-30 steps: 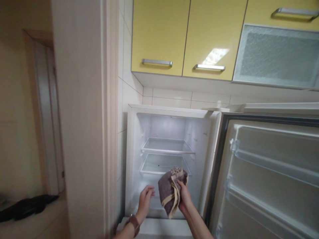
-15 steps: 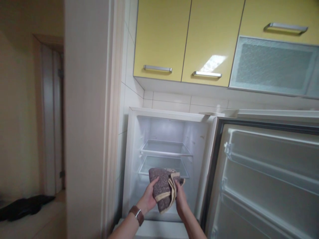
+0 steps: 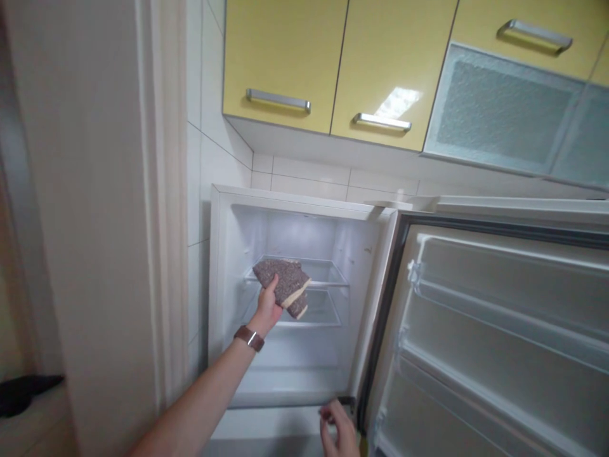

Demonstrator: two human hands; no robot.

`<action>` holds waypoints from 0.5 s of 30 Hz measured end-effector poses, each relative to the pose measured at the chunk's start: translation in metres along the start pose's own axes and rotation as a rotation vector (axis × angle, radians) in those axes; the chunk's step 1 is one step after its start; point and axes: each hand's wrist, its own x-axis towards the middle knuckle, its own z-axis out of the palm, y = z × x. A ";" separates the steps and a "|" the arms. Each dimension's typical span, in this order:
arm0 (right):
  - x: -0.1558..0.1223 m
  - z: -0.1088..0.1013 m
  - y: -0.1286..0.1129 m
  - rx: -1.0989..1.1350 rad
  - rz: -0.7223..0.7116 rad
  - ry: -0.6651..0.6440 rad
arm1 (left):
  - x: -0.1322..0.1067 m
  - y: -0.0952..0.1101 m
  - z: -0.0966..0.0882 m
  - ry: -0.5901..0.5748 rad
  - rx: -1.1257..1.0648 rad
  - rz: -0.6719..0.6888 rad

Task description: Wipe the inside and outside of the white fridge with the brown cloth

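I note left hand grasping the cloth: likely light, limp, best pinched through folds. Right hand: loosely curled, seemingly empty.

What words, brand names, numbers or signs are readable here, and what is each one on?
None: no readable text shows in this view.
Cloth in the left hand: no lettering visible.
Fridge: a small mark on its inner right wall is too small and blurred to tell whether it is writing.
Door and cabinets: no lettering visible.
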 end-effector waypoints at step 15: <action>0.122 0.071 0.086 -0.892 0.150 -0.354 | 0.049 0.006 0.008 0.013 0.108 0.214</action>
